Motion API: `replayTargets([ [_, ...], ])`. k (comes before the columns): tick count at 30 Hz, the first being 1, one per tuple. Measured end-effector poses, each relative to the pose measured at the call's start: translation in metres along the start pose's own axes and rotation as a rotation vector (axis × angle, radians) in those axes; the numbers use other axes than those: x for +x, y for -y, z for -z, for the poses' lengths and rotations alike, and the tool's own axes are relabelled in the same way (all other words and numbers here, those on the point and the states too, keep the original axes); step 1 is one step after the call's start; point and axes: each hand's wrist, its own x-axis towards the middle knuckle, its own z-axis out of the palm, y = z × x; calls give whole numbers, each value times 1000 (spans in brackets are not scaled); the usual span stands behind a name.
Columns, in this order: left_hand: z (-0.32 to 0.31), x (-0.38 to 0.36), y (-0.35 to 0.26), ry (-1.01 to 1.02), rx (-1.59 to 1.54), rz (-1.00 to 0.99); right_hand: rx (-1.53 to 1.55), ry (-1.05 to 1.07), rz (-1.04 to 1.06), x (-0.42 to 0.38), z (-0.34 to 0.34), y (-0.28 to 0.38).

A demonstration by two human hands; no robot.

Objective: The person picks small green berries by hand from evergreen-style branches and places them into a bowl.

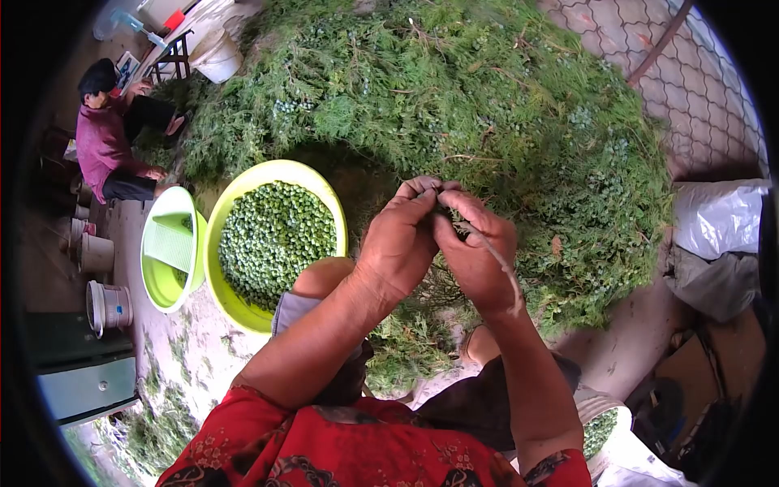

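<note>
In front of my chest both hands are brought together over the greenery. My right hand [479, 256] is closed around a thin brown twig [505, 268], whose bare stem sticks out past the wrist side. My left hand [398, 243] pinches at the twig's other end, thumb and fingers pressed together; the exact spot is partly hidden by the fingers. A large heap of green juniper-like branches [462, 89] with small bluish berries lies just beyond. Left of my hands stands a yellow-green basin [341, 215] filled with round green berries [276, 239].
A second green basin [150, 252] holds a pale slatted tray [172, 242]. Another person [105, 138] sits at the far left by the heap. White buckets [215, 57] stand around. At right lie plastic sacks [718, 219]; a berry-filled container [600, 430] is by my right elbow.
</note>
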Motion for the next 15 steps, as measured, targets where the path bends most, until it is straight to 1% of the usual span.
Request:
replayTargets([
  [2,1,-1,-4,4,-64,57,75,-6,-127,1,-2,-1],
  [3,0,-1,-7,8,-64,55,74,-7,-123,3,0,0],
  [5,-2,-2,-13,26,-70,99,413,9,-359,11,9,7],
  [6,-3,-1,-15,37,-72,94,408,9,-348,14,12,9],
  [8,-7,-2,-18,-30,64,115,526,-10,-564,16,16,14],
  [9,-13,-4,-21,-46,76,125,553,3,-608,17,21,18],
  [10,-14,-4,-20,-42,75,121,551,5,-603,20,24,23],
  [12,-14,-5,-18,19,197,61,524,-25,-761,23,28,31],
  [14,-16,-6,-18,-20,219,53,524,-14,-748,21,26,29],
  [15,-15,-6,-17,-1,249,10,519,0,-667,21,25,29],
])
